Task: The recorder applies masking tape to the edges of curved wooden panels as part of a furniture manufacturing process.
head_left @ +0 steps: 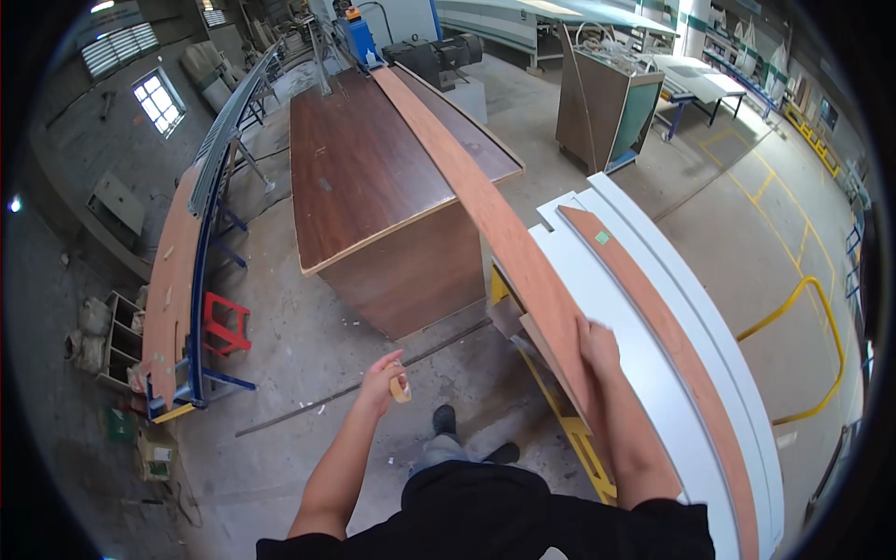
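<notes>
A long reddish-brown wooden board (478,203) runs from the blue machine at the far end, over the brown cabinet, toward me on the right. My right hand (600,347) grips this board near its close end, fingers partly hidden. In my left hand (376,385) is a roll of tan tape (401,387), held out over the floor, apart from the board. Beside the board, white panels (644,345) lie stacked, with a narrower wooden strip (667,331) on them; a small green sticker (602,237) marks its far end.
The brown cabinet (401,280) stands ahead. At left, a blue-framed stand (198,308) carries more boards, beside a red stool (227,323). A yellow frame (569,425) is under the panels; a yellow rail (837,345) curves at right. A dark bar (373,378) lies on the floor.
</notes>
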Demonstrator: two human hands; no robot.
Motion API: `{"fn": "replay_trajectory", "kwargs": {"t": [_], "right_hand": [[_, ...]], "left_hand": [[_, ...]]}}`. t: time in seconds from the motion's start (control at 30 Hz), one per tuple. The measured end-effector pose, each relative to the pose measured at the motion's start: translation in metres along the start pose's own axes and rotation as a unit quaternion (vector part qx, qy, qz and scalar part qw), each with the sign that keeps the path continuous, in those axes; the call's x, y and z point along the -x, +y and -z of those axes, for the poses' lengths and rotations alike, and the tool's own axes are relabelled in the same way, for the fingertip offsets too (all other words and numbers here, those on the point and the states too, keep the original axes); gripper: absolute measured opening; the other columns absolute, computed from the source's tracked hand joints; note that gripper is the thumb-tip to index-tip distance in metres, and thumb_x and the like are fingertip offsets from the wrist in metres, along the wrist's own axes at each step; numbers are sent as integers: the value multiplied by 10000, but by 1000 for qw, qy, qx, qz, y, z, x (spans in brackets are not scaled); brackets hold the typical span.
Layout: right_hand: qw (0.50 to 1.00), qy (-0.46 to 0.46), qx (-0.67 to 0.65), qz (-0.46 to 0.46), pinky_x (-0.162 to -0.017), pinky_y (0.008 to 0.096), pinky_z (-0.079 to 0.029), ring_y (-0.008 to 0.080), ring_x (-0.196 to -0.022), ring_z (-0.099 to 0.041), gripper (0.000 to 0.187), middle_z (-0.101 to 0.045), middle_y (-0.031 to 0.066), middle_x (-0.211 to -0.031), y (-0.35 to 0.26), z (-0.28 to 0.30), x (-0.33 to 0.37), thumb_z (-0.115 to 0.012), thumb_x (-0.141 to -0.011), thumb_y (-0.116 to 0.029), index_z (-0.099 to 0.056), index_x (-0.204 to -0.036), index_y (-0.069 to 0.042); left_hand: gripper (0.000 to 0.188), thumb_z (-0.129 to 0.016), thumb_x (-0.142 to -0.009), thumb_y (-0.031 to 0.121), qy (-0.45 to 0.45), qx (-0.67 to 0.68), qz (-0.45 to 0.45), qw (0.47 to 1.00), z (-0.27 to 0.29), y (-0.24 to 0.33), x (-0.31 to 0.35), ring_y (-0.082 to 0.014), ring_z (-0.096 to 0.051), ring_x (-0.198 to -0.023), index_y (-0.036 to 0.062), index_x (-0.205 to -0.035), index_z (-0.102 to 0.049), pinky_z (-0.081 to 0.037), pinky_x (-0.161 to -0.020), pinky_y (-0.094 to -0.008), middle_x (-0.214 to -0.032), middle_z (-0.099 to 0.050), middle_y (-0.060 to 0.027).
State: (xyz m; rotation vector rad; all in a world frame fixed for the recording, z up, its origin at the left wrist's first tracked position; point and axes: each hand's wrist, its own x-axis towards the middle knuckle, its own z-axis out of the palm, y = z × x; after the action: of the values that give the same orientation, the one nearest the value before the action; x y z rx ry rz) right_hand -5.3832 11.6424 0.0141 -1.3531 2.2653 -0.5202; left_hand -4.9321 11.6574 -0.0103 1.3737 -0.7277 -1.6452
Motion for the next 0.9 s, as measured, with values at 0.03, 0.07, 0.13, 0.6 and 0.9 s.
{"fn": "replay_trajectory", "kwargs": {"t": [0.03, 0.07, 0.13, 0.6, 0.9], "right_hand": [[1000, 2, -13, 15, -884, 480, -489, 458, -975, -624, 578, -637, 313, -975, 4, 3, 23, -409, -976, -470, -690, -1005, 34], [999, 22, -12, 28, -878, 485, -488, 469, -974, -617, 567, -631, 325, -962, 31, -4, 37, -411, -980, -447, -679, -1005, 52], [999, 17, -12, 35, -837, 487, -499, 481, -951, -614, 532, -620, 335, -947, 61, 13, 84, -436, -978, -423, -674, -1012, 52], [976, -126, 31, -176, -1059, 437, -393, 421, -1250, -495, 552, -536, 290, -1311, 209, 152, 323, -440, -995, -426, -519, -1334, 3], [990, -95, 29, -96, -867, 453, -484, 435, -1037, -592, 439, -581, 328, -1073, 193, 127, 275, -510, -958, -348, -586, -1205, 6]], "left_hand": [[455, -618, -894, 85, 0, 11, 25, 1000, -5, -9, -6, -136, -574, -643, 84, -1337, -513, -499, -576, -304, -864, -576, -32], [442, -635, -889, 108, -9, 22, 51, 998, -22, -16, -14, -135, -576, -658, 95, -1320, -534, -499, -588, -303, -872, -568, -23], [448, -653, -887, 157, -22, 14, 49, 998, -61, -26, -22, -134, -573, -666, 103, -1316, -536, -493, -584, -297, -865, -557, -17], [194, -652, -915, 273, -168, 178, 109, 963, -243, -99, -8, -136, -572, -605, 96, -859, -596, -450, -554, -290, -717, -603, -16], [177, -638, -928, 247, -62, 181, 59, 980, -209, -75, -14, -108, -544, -589, 81, -987, -620, -435, -528, -259, -786, -619, -3]]}}
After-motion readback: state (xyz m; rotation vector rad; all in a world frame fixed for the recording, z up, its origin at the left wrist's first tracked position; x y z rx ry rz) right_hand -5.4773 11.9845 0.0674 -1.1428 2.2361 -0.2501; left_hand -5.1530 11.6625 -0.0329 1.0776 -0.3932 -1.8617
